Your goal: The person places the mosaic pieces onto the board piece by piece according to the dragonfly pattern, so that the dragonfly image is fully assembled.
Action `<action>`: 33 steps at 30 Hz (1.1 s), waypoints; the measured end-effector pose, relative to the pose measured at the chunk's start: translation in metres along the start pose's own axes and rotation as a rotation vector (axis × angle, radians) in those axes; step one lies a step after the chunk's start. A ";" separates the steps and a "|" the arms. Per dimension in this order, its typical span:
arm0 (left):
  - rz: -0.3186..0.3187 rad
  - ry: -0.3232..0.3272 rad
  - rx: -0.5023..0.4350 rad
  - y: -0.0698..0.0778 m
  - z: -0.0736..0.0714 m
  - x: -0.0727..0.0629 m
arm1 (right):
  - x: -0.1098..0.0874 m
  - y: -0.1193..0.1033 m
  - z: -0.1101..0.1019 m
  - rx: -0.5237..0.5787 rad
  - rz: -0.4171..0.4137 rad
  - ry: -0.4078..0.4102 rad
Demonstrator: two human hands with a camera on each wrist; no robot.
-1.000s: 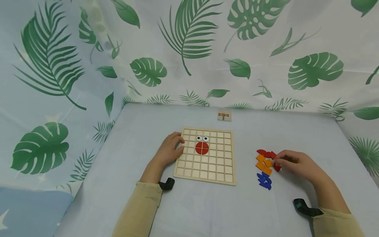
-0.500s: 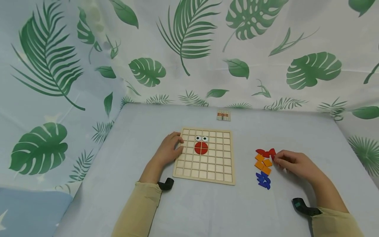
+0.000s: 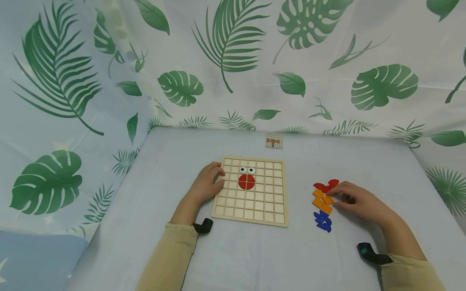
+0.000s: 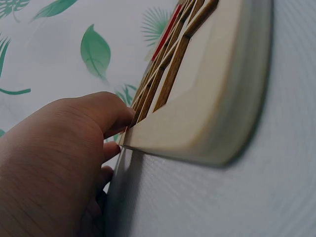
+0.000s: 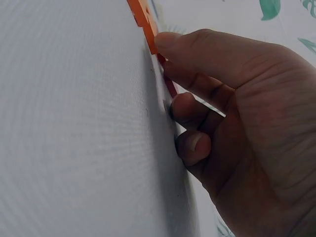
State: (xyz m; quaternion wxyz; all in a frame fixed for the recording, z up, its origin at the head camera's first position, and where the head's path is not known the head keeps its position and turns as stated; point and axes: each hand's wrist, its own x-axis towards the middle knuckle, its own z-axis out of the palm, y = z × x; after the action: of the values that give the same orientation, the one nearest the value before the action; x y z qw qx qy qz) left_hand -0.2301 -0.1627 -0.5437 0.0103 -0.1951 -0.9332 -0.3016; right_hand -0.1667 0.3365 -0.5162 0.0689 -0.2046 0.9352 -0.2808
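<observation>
A square wooden grid board lies on the table, bearing two eye tiles and a red disc of quarter pieces. My left hand holds its left edge; in the left wrist view the thumb rests on the rim, fingers below it. My right hand is at the loose pieces, thumb and forefinger apart, their tips by an orange square tile. In the right wrist view the thumb tip touches an orange tile; its other fingers are curled.
Red pieces lie behind the orange tiles, and blue pieces lie in front. A small pattern card lies behind the board. Leaf-printed cloth hangs along the back and left.
My right hand has shifted a red piece back to the other red ones, then moved left toward the orange tiles with thumb and forefinger parted. My left hand stays at the board.
</observation>
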 end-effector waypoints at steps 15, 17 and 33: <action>-0.011 -0.004 0.006 -0.001 0.001 0.000 | 0.002 -0.003 0.001 -0.069 0.023 -0.019; -0.007 -0.004 0.006 -0.001 0.001 0.000 | 0.002 -0.003 0.001 -0.081 0.022 -0.021; -0.015 -0.030 -0.010 0.001 -0.002 0.001 | 0.001 -0.001 0.003 -0.067 -0.011 0.045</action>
State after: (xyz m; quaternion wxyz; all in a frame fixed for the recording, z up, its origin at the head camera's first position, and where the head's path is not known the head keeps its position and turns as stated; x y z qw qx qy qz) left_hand -0.2308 -0.1626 -0.5413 -0.0068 -0.1927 -0.9332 -0.3034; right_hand -0.1660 0.3336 -0.5182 0.0392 -0.2056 0.9442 -0.2543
